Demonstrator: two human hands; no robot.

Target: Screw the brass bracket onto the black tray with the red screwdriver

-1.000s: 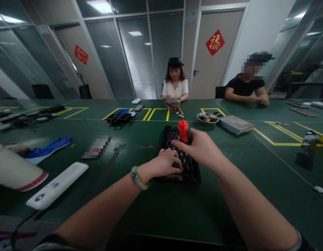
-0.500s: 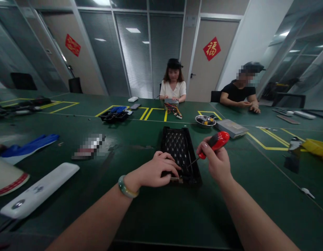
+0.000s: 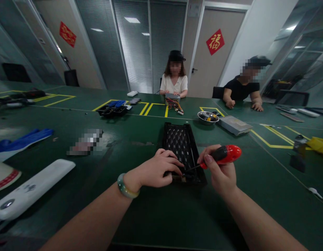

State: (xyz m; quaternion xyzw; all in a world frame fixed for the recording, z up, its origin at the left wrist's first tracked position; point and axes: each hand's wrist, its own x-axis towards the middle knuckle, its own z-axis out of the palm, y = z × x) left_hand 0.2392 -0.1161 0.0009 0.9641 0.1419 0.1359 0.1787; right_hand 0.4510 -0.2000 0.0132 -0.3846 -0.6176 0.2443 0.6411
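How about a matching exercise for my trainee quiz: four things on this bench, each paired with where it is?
Things:
1. Red-handled screwdriver
2. Green bangle
3. Steel bowl
4. Black perforated panel

Places:
A. On the left wrist
B. Beside a metal drive casing
C. Gripped in the right hand
D. Under the fingers of the left hand

Pairs: 1-C, 2-A, 3-B, 4-D

Red screwdriver handle (image 3: 229,154) (black lattice tray (image 3: 180,144))
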